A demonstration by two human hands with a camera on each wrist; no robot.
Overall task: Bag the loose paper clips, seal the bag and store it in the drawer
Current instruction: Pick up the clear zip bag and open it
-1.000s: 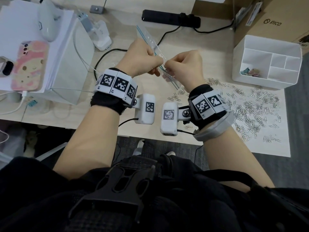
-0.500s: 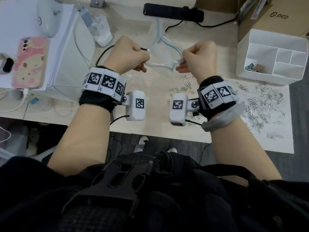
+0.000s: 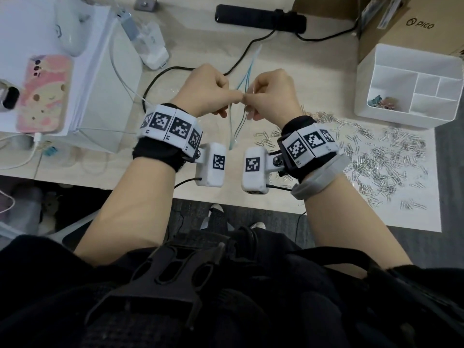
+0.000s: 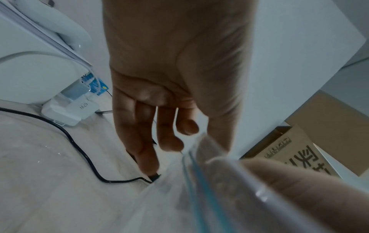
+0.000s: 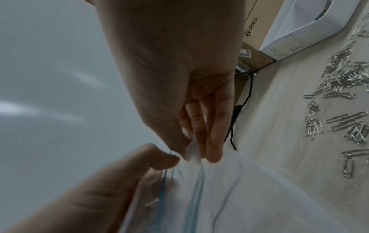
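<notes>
So both hands are up over a pale wood-look desk (image 3: 313, 71); left hand (image 3: 204, 90) and right hand (image 3: 272, 94) each pinch the mouth of the clear zip bag (image 3: 236, 119), fingertips nearly touching; loose paper clips (image 3: 381, 159) lie on a white sheet right of the fingers, white organizer (image 3: 376, 79) and cardboard box (image 3: 411, 23) beyond them; power strip (image 3: 261, 17) farther back.

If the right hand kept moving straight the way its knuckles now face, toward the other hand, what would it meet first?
Almost at once the left hand: the right hand sits fingertip to fingertip with it, both pinching the bag rim between them. Depth is unclear, but no gap shows from the head view.
</notes>
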